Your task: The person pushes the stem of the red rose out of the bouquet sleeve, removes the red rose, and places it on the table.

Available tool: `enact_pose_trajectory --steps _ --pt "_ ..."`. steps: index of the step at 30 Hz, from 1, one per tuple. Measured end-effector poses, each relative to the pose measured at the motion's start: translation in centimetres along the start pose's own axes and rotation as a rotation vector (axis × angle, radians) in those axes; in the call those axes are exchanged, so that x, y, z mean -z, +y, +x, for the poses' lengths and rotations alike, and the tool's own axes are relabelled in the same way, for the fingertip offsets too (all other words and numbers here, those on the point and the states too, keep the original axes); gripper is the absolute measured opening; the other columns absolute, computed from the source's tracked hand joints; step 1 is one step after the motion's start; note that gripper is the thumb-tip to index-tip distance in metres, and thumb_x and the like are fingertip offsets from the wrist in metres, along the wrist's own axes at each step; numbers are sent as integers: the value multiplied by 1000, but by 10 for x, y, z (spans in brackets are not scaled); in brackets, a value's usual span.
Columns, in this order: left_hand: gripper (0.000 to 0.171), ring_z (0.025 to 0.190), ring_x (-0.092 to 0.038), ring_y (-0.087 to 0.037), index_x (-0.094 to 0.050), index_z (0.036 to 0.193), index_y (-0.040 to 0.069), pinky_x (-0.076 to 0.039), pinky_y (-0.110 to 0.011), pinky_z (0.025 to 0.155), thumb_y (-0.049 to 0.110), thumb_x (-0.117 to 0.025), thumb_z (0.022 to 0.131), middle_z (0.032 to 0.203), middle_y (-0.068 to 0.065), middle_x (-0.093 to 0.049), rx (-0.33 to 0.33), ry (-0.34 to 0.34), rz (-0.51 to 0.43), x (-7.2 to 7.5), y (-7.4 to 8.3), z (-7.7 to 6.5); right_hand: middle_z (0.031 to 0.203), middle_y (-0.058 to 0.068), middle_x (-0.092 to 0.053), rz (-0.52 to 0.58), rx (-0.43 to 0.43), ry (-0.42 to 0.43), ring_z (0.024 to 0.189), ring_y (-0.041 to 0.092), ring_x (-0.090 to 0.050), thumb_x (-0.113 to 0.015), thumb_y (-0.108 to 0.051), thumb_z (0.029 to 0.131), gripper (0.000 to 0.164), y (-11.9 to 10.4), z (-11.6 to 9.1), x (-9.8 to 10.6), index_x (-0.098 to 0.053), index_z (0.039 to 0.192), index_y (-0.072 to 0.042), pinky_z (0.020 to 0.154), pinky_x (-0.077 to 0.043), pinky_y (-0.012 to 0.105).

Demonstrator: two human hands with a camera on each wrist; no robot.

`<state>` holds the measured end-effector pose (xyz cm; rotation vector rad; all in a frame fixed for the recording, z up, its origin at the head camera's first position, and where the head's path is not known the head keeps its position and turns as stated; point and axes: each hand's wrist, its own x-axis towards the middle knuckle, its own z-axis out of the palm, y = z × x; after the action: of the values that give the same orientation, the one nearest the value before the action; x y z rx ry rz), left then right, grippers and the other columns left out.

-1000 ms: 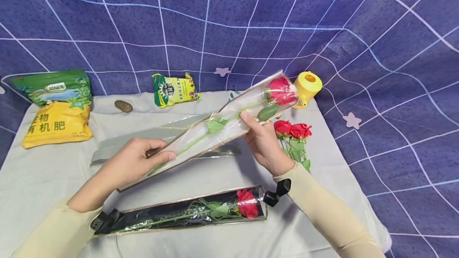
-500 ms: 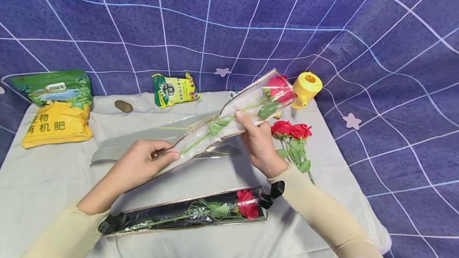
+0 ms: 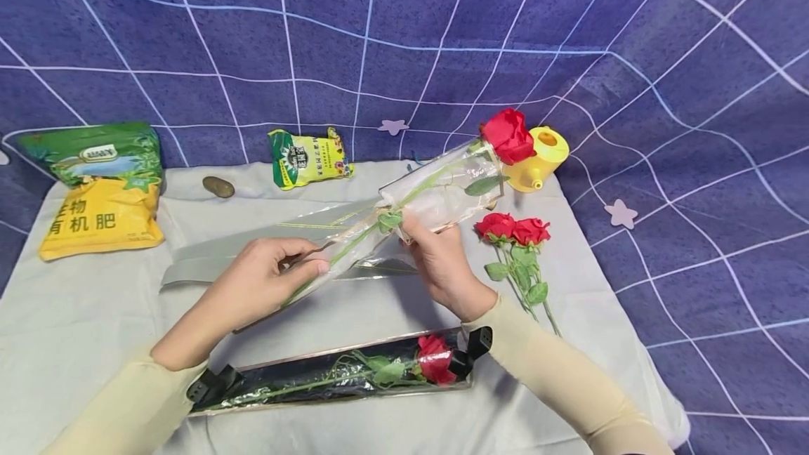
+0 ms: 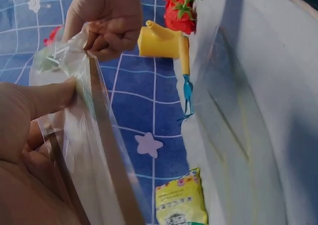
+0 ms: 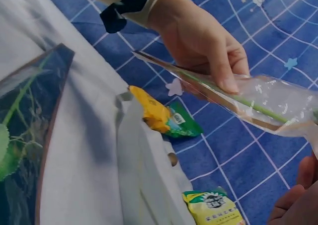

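Note:
Both hands hold a clear, white-backed flower sleeve (image 3: 451,206) with a single rose (image 3: 508,135) in it, tilted up to the right above the table. The red bloom stands out past the sleeve's wide mouth, while the green stem and leaves lie inside. My left hand (image 3: 262,276) pinches the narrow lower end, thumb on top over the stem. Around the sleeve's middle, my right hand (image 3: 442,265) grips the film, which is crumpled there; its thumb lies beside a leaf. Nearer me, a black-backed sleeve (image 3: 297,383) holding another red rose (image 3: 435,357) lies flat on the table.
Loose red roses (image 3: 513,228) lie to the right, before a yellow watering can (image 3: 545,153). Flat grey and clear sleeves (image 3: 221,255) lie behind my hands. Fertilizer bags (image 3: 101,220) (image 3: 312,160) and a brown stone (image 3: 218,187) line the back. A small blue rake (image 4: 188,93) lies near the can.
The bloom, inside the sleeve before, now sticks out past its mouth. My right hand has slid left and down, bunching the film. My left hand has shifted slightly right.

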<state>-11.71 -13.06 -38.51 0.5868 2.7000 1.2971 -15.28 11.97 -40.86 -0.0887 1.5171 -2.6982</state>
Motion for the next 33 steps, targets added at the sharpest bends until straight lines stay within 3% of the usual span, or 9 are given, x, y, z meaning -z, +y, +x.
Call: enact_pose_trajectory --steps 6,14,21,24,29,33 --pt "14 72 -54 -10 -71 94 27 -46 -28 61 38 -64 89 92 11 -65 -62 -26 22 8 4 2 91 3 -65 23 -35 -4 76 12 -58 -72 -10 82 24 -4 1 4 -58 101 -10 64 -45 25" --pt "9 72 -53 -8 -69 89 28 -44 -27 65 35 -63 90 85 15 -62 -109 -62 46 15 3 1 97 4 -64 43 -95 -9 79 14 -58 -70 -11 84 25 -3 0 6 -56 105 -11 64 -44 25" --pt "18 52 -41 -9 -66 79 28 -36 -26 46 43 -62 88 64 10 -53 -23 -56 59 16 -9 -6 97 7 -64 37 -82 55 88 18 -59 -73 -9 80 26 -10 5 10 -60 102 -7 79 -46 32" --pt "15 53 -43 -9 -67 83 30 -38 -26 47 43 -62 88 67 11 -56 -16 -46 78 19 -15 -9 100 8 -64 55 -80 73 93 20 -60 -75 -9 78 29 -14 10 17 -61 103 -6 87 -45 36" --pt "17 56 -43 -8 -65 78 30 -38 -26 49 44 -62 88 66 13 -54 -11 -66 110 25 -18 -11 104 9 -61 75 -70 28 97 21 -59 -74 -7 79 35 -19 15 25 -56 109 -8 90 -44 40" --pt "25 57 -40 -8 -61 70 29 -35 -26 49 48 -62 86 60 13 -49 45 -96 106 32 -17 -14 104 9 -62 100 -79 17 96 22 -60 -76 -7 78 37 -20 13 24 -56 109 -8 88 -45 41"
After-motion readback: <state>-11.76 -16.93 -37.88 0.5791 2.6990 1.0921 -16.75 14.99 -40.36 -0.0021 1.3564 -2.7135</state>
